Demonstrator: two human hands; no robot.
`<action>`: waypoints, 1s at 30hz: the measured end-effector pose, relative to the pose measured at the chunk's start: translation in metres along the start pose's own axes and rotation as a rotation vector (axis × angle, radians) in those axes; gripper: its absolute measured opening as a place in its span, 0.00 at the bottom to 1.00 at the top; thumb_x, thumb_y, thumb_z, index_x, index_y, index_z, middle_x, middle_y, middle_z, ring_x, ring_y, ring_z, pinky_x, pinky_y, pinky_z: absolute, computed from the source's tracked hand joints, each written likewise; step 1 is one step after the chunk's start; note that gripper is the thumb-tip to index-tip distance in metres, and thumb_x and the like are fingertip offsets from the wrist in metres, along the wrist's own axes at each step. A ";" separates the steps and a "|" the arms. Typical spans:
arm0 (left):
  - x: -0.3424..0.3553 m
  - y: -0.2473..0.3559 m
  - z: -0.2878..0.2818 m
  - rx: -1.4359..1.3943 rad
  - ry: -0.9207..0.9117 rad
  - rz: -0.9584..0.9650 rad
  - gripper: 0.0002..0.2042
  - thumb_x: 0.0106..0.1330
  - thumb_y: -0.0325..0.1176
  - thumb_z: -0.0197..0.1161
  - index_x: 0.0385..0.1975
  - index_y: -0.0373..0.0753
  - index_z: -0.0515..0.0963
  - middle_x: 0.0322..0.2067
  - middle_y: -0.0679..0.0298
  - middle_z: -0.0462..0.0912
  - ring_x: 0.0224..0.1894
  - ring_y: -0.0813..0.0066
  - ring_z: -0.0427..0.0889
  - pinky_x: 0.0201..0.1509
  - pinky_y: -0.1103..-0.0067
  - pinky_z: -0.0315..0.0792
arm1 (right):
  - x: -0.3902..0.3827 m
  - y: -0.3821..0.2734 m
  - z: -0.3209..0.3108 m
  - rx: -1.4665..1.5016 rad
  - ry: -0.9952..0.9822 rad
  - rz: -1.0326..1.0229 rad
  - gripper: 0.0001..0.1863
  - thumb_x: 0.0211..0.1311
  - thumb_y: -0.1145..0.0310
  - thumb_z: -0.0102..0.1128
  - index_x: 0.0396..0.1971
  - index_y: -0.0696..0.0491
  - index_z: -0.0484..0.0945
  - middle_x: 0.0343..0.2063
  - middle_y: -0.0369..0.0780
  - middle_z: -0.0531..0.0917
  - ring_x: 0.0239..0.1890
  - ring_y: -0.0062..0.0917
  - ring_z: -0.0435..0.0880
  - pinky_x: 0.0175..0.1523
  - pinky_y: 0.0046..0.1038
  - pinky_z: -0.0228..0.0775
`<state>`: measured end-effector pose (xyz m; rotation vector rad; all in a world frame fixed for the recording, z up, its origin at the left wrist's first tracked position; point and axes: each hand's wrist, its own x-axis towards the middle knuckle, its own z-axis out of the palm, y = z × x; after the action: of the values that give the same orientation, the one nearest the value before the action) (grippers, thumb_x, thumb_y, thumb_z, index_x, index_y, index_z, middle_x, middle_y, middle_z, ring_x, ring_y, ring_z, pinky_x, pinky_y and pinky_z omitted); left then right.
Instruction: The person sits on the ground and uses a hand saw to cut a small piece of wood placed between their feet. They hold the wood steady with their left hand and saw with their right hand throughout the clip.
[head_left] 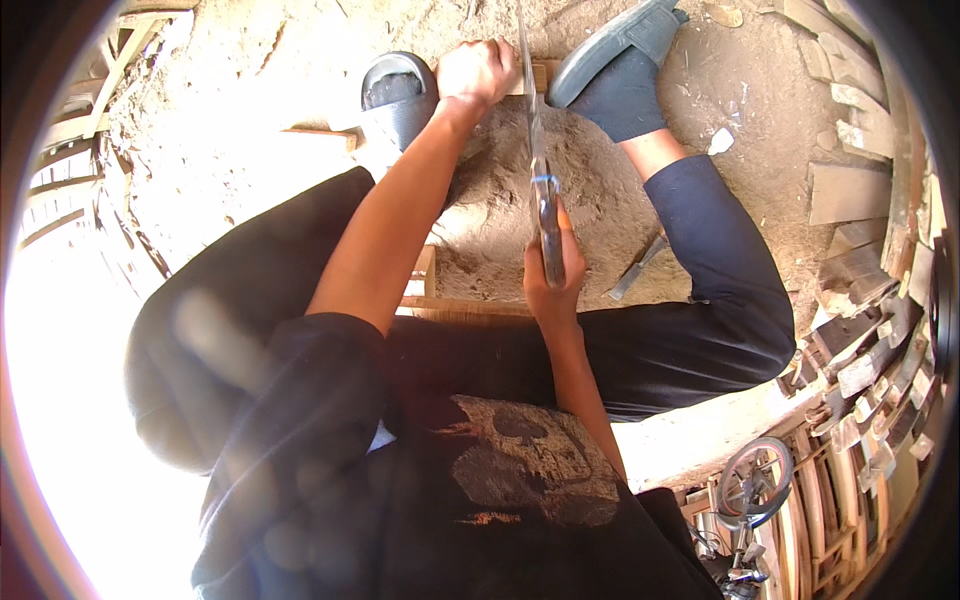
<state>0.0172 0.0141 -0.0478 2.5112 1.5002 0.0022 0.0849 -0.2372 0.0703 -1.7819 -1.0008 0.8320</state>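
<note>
A rough earth floor (768,185) spread out, dotted with small pale scraps (720,141), and strong light (80,420) washed the left side almost to white. Wooden slats (65,182) curved along the upper left edge, while a flat board (848,193) and a jumble of cut wood pieces (858,375) lined the right. At lower right, a spoked wheel (755,483) showed near long wooden strips (803,490).

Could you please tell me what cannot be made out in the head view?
In the head view:
Saw: far tip, cut off by the upper edge.
Wood piece: partly hidden by the left hand and saw.
Left hand's fingertips: hidden beneath it.
Lower left: washed out by glare.
</note>
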 end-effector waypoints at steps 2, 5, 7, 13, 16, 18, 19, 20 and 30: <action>0.006 0.007 0.004 -0.083 0.115 -0.014 0.12 0.59 0.37 0.50 0.33 0.38 0.78 0.28 0.53 0.83 0.31 0.56 0.84 0.35 0.65 0.80 | 0.026 0.005 0.007 0.069 -0.006 0.014 0.29 0.55 0.82 0.49 0.60 0.59 0.68 0.26 0.34 0.76 0.24 0.12 0.69 0.29 0.18 0.64; -0.001 0.010 -0.003 -0.013 0.127 0.000 0.15 0.62 0.38 0.46 0.27 0.39 0.81 0.27 0.52 0.84 0.30 0.54 0.85 0.38 0.66 0.79 | 0.033 -0.002 0.010 0.096 -0.030 0.096 0.28 0.55 0.82 0.49 0.59 0.61 0.68 0.29 0.38 0.78 0.27 0.15 0.73 0.32 0.19 0.68; 0.001 0.007 -0.002 -0.135 0.097 -0.076 0.15 0.61 0.38 0.47 0.28 0.39 0.81 0.28 0.52 0.84 0.30 0.54 0.85 0.37 0.65 0.79 | 0.014 -0.005 0.003 0.081 -0.012 0.094 0.28 0.55 0.82 0.49 0.60 0.61 0.68 0.31 0.38 0.79 0.29 0.16 0.75 0.35 0.20 0.69; 0.000 0.008 -0.005 -0.072 0.148 -0.031 0.14 0.61 0.37 0.47 0.28 0.40 0.81 0.26 0.53 0.84 0.28 0.53 0.85 0.35 0.65 0.79 | 0.041 -0.002 0.009 0.075 -0.035 0.061 0.31 0.50 0.82 0.48 0.59 0.64 0.67 0.33 0.44 0.81 0.28 0.21 0.77 0.37 0.25 0.71; -0.003 0.005 -0.008 0.024 0.041 -0.006 0.13 0.58 0.36 0.52 0.38 0.39 0.77 0.31 0.55 0.83 0.31 0.58 0.84 0.31 0.67 0.80 | 0.049 0.000 0.014 0.101 -0.035 0.062 0.31 0.49 0.82 0.49 0.59 0.63 0.67 0.28 0.42 0.80 0.24 0.21 0.75 0.34 0.25 0.71; 0.016 0.040 -0.003 -0.008 0.012 0.096 0.16 0.57 0.36 0.56 0.43 0.37 0.75 0.33 0.57 0.82 0.32 0.60 0.84 0.29 0.68 0.80 | 0.015 0.000 -0.011 -0.045 0.055 0.084 0.31 0.49 0.82 0.49 0.59 0.63 0.68 0.28 0.42 0.80 0.25 0.21 0.75 0.35 0.24 0.71; 0.003 0.015 -0.003 0.027 0.030 0.057 0.16 0.56 0.36 0.56 0.43 0.36 0.75 0.32 0.58 0.82 0.32 0.60 0.84 0.29 0.67 0.80 | 0.008 -0.007 -0.004 -0.058 -0.004 0.078 0.31 0.49 0.82 0.49 0.59 0.62 0.68 0.29 0.42 0.80 0.26 0.21 0.76 0.36 0.24 0.71; -0.009 -0.009 -0.004 0.060 0.045 0.017 0.16 0.56 0.35 0.57 0.43 0.36 0.75 0.31 0.58 0.81 0.32 0.60 0.84 0.29 0.67 0.79 | 0.010 -0.002 0.006 0.026 -0.034 0.000 0.31 0.49 0.82 0.50 0.60 0.62 0.67 0.33 0.44 0.82 0.29 0.21 0.77 0.38 0.25 0.71; -0.001 0.006 -0.005 -0.083 0.100 -0.053 0.15 0.61 0.38 0.46 0.27 0.40 0.80 0.28 0.51 0.84 0.29 0.53 0.85 0.36 0.64 0.80 | 0.022 -0.007 0.004 0.090 -0.055 0.056 0.32 0.51 0.84 0.47 0.62 0.64 0.64 0.39 0.44 0.82 0.32 0.22 0.78 0.38 0.24 0.72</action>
<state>0.0217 0.0118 -0.0414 2.4380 1.5704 0.1805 0.0889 -0.2143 0.0725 -1.7254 -0.9380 0.9506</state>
